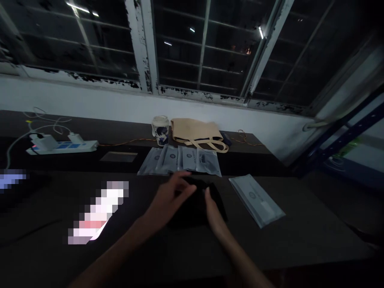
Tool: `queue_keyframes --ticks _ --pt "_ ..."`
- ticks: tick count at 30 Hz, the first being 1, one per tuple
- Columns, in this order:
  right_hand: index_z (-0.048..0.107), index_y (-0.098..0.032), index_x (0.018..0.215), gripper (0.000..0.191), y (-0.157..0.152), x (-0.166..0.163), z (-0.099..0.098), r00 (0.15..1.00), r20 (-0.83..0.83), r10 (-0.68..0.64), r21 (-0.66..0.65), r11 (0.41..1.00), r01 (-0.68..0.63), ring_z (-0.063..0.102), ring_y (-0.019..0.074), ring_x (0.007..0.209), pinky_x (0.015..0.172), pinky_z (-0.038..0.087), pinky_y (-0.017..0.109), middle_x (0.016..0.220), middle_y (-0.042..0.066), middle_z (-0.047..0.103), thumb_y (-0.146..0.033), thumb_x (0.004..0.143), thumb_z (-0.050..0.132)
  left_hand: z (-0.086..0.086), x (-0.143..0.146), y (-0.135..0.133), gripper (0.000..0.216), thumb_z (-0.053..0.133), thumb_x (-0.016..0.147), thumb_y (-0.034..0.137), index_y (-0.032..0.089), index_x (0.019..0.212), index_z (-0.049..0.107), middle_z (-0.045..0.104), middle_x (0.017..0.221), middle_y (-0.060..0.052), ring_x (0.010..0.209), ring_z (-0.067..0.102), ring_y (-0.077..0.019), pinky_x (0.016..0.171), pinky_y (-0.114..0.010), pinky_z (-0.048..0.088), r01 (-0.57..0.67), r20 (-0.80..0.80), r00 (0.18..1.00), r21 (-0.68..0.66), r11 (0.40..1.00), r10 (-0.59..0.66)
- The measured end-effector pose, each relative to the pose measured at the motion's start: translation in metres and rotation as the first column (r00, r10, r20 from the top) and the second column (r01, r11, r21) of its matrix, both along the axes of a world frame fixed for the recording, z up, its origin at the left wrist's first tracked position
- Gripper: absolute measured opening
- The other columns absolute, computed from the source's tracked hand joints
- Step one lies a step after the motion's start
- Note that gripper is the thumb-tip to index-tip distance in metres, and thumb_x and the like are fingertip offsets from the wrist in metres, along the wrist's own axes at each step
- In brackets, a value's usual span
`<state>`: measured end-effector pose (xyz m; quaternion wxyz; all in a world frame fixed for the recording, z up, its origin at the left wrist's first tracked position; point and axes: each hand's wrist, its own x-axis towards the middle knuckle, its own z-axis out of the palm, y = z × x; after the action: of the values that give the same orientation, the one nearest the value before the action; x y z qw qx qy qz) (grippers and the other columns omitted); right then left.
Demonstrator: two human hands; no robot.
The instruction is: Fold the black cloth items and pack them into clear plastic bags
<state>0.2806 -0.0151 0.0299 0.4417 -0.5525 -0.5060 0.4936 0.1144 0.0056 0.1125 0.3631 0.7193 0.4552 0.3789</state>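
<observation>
A soft black item (192,214), apparently cloth, lies on the dark table in front of me; its exact kind is lost in the dim light. My left hand (172,194) is at its upper left, fingers curled around the far edge and thumb lying over the top. On the other side, my right hand (213,210) grips the item, thumb up along its edge and the other fingers hidden beneath or behind. Just beyond my hands lies a row of several frosted plastic packets (189,159) with dark print. Another such packet (256,200) lies at the right.
A lit, blurred-out phone-like screen (100,212) lies at the left. Farther back are a white power strip (64,147) with plugs and cables, a lidded printed cup (161,130) and a beige tote bag (196,131). Barred windows (204,44) stand behind; blue shelving (339,138) is at the right.
</observation>
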Motion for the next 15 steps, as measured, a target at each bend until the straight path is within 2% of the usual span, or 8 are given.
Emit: queue_keyframes --ticks 2,4,7,9,12,15 --pt "0.055 -0.019 0.124 0.071 0.003 0.019 -0.001 0.988 -0.095 -0.122 -0.151 0.983 0.107 0.056 0.0264 0.114 0.078 0.055 0.041 0.128 0.011 0.056 -0.069 0.085 0.022 -0.017 0.021 -0.001 0.025 0.046 0.090 0.039 0.025 0.109 0.054 0.066 0.092 0.000 0.089 0.063 -0.0165 0.084 -0.032 0.048 0.149 -0.133 0.981 0.074 0.986 -0.138" --pt "0.062 -0.018 0.111 0.066 0.003 0.035 -0.005 0.979 -0.082 -0.185 -0.225 0.961 0.162 0.064 0.0274 0.099 0.063 0.059 0.039 0.119 0.012 0.061 -0.070 0.080 0.037 -0.042 0.029 0.000 0.020 0.044 0.091 0.034 0.022 0.097 0.059 0.065 0.097 -0.003 0.094 0.061 -0.0189 0.086 -0.036 0.046 0.196 -0.307 0.942 0.172 0.965 -0.136" --pt "0.063 -0.018 0.096 0.047 -0.001 0.045 -0.014 0.982 -0.012 -0.189 -0.201 0.962 0.183 0.068 0.0195 0.067 0.051 0.058 0.033 0.091 0.006 0.068 -0.056 0.070 0.063 -0.081 0.025 0.004 0.019 0.049 0.088 0.028 0.021 0.102 0.060 0.063 0.109 -0.007 0.103 0.058 -0.0234 0.089 -0.042 0.045 0.252 -0.497 0.862 0.261 0.932 -0.094" --pt "0.061 -0.018 0.093 0.039 -0.003 0.044 -0.021 0.984 0.031 -0.177 -0.153 0.972 0.180 0.065 0.0140 0.053 0.047 0.057 0.028 0.084 0.002 0.067 -0.047 0.067 0.067 -0.099 0.018 0.006 0.029 0.051 0.087 0.026 0.021 0.115 0.057 0.059 0.123 -0.009 0.113 0.054 -0.0254 0.094 -0.044 0.043 0.288 -0.567 0.819 0.278 0.916 -0.086" --pt "0.060 -0.017 0.083 0.030 -0.004 0.043 -0.029 0.979 0.091 -0.180 -0.107 0.976 0.190 0.063 0.0126 0.047 0.041 0.052 0.023 0.080 0.001 0.064 -0.044 0.070 0.063 -0.113 0.007 0.005 0.038 0.048 0.088 0.025 0.021 0.126 0.051 0.051 0.135 -0.010 0.123 0.047 -0.0261 0.101 -0.047 0.038 0.346 -0.630 0.770 0.284 0.894 -0.098" --pt "0.057 -0.018 0.072 0.026 -0.004 0.046 -0.033 0.973 0.133 -0.189 -0.089 0.975 0.202 0.063 0.0139 0.047 0.041 0.049 0.022 0.066 -0.002 0.060 -0.043 0.070 0.064 -0.115 -0.001 0.004 0.041 0.045 0.090 0.025 0.023 0.132 0.046 0.047 0.139 -0.008 0.128 0.043 -0.0235 0.106 -0.046 0.034 0.399 -0.649 0.750 0.291 0.870 -0.127"
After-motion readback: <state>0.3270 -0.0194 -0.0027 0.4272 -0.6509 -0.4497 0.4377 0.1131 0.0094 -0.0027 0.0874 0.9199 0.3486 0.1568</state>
